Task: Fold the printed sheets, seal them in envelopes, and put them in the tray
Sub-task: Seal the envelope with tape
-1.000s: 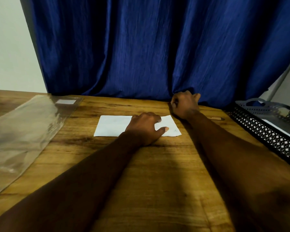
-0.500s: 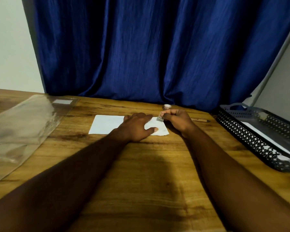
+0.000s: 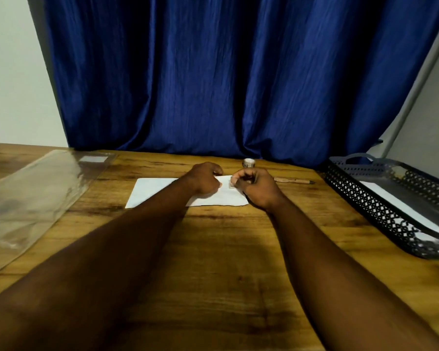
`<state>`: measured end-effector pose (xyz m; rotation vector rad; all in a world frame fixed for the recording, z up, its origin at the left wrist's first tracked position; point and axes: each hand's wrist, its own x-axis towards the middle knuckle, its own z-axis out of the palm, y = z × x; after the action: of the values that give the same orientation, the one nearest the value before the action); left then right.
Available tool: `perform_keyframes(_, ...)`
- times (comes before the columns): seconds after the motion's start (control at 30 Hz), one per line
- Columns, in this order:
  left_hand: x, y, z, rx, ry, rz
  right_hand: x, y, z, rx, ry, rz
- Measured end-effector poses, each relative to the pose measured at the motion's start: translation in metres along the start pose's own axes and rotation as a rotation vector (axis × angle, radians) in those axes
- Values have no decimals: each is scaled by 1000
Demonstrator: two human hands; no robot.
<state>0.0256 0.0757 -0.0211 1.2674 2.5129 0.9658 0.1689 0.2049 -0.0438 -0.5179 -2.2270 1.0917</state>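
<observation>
- A white envelope point(image 3: 157, 192) is seen lying flat on the wooden table point(image 3: 226, 249), near its far middle, with its long side across the view.
- The left hand point(image 3: 204, 179) is clenched, its fingers curled under, and is rested on the middle of the envelope, which is pressed against the table.
- The right hand point(image 3: 255, 187) is placed at the envelope's right end; a small piece of tape point(image 3: 231, 185) is pinched between its thumb and fingertips, just above the paper near the top right corner.
- Whether the piece of tape is already touching the envelope cannot be told.
- A tape roll point(image 3: 249, 162) is stood just behind the right hand, close to the blue curtain point(image 3: 213, 72).
- A brown pen point(image 3: 293, 180) is laid on the table to the right of the right hand, between it and the tray.
- A black perforated tray point(image 3: 380, 211) is set along the table's right edge, well apart from the envelope; white paper point(image 3: 395, 201) is seen lying flat in it.
- A clear plastic sleeve point(image 3: 36, 196) is spread on the left side of the table.
</observation>
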Motion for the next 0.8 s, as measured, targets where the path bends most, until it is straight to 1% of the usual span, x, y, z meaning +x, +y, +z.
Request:
perform_keyframes(0.07, 4, 1, 12, 17, 131, -12, -1, -2, -1, -8, 8, -36)
perform_keyframes(0.13, 5, 2, 21, 96, 197, 11, 0, -2, -2, -12, 21, -60)
perform_keyframes(0.2, 6, 2, 21, 161, 220, 63, 2, -1, -4, -9, 53, -79)
perform_keyframes(0.3, 3, 0, 15, 141, 271, 127, 6, 1, -5, 25, 82, -112)
perform_keyframes(0.4, -6, 4, 15, 191, 282, 160, 6, -4, -6, -19, 107, -99)
perform_keyframes(0.5, -11, 9, 11, 165, 318, 203, 5, -10, -6, -52, 121, -107)
perform_keyframes(0.6, -14, 12, 6, 166, 375, 242, 2, -17, -8, -69, 147, -173)
perform_keyframes(0.7, -17, 14, 2, 173, 408, 265, -2, -22, -7, -79, 152, -236)
perform_keyframes(0.8, -17, 14, 2, 163, 438, 297, -2, -24, -5, -61, 130, -244)
